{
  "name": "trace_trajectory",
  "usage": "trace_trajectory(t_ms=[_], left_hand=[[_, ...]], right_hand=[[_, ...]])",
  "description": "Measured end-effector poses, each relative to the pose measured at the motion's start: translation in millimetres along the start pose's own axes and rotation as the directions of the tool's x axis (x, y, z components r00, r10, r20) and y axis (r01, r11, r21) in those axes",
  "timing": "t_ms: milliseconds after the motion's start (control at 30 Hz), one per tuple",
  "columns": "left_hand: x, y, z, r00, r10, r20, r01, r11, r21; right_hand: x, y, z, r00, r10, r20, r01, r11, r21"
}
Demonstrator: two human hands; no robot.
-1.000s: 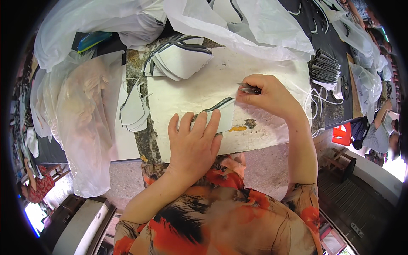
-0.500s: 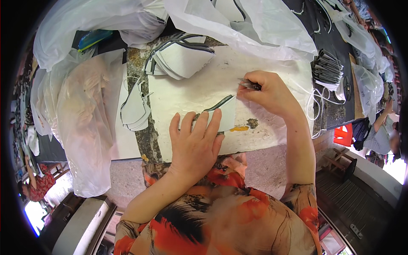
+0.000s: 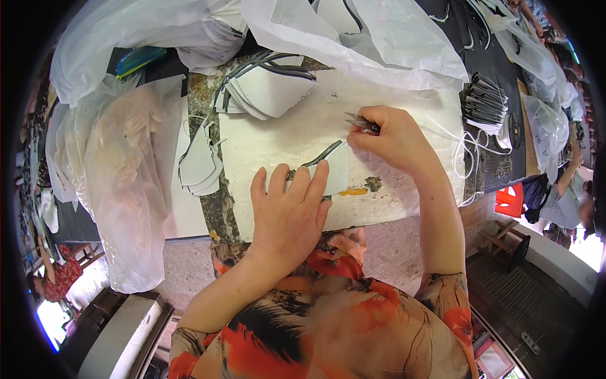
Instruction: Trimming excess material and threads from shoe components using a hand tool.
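Note:
My left hand [image 3: 287,211] lies flat, fingers spread, on a white curved fabric piece with a dark edge [image 3: 332,167], pressing it onto the worn white work board [image 3: 284,136]. My right hand [image 3: 394,139] is closed around small metal thread snips [image 3: 356,121], whose blades point left, just above the right end of that piece. My right thumb touches the piece's upper right corner.
A stack of similar white pieces with dark trim [image 3: 268,88] lies at the back of the board, another stack [image 3: 199,167] at its left edge. Clear plastic bags [image 3: 117,164] hang at left and across the back. Dark bundled pieces [image 3: 483,104] and white cord [image 3: 464,158] sit at right.
My right hand has drawn back a little from the dark edge of the piece, with the snips lifted off it. My left hand has stayed pressed on the piece.

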State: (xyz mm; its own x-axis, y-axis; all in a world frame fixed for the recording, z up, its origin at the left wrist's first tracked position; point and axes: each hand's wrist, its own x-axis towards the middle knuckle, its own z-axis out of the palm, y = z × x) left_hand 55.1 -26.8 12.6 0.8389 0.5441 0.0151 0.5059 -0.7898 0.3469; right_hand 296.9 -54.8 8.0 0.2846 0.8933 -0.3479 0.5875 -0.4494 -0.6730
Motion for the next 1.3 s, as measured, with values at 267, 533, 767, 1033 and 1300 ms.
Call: trace_trajectory(t_ms=[267,533,767,1033,1300], left_hand=[[16.5,-3.6,4.8,0.996,0.051,-0.074,-0.056,0.996,-0.074],[16.1,-5.5,7.0,0.993,0.042,-0.107,-0.056,0.990,-0.131],[22.1,-3.3,3.8,0.995,0.073,-0.064,-0.078,0.994,-0.077],[32.2,0.6,-4.5,0.998,0.054,0.045,-0.053,0.998,-0.027],[27.6,-7.4,2.7,0.995,-0.099,-0.021,0.089,0.954,-0.288]], right_hand=[[-1.9,-3.8,-0.8,0.999,0.038,0.001,-0.038,0.999,0.006],[-2.1,-1.3,1.8,0.999,0.013,-0.029,-0.012,0.999,0.032],[-2.7,-1.6,1.3,0.999,0.019,-0.028,-0.018,0.999,0.032],[-4.3,-10.0,-1.0,0.998,0.064,-0.010,-0.065,0.996,-0.065],[-5.1,-10.8,10.9,0.997,0.033,-0.074,-0.048,0.978,-0.204]])
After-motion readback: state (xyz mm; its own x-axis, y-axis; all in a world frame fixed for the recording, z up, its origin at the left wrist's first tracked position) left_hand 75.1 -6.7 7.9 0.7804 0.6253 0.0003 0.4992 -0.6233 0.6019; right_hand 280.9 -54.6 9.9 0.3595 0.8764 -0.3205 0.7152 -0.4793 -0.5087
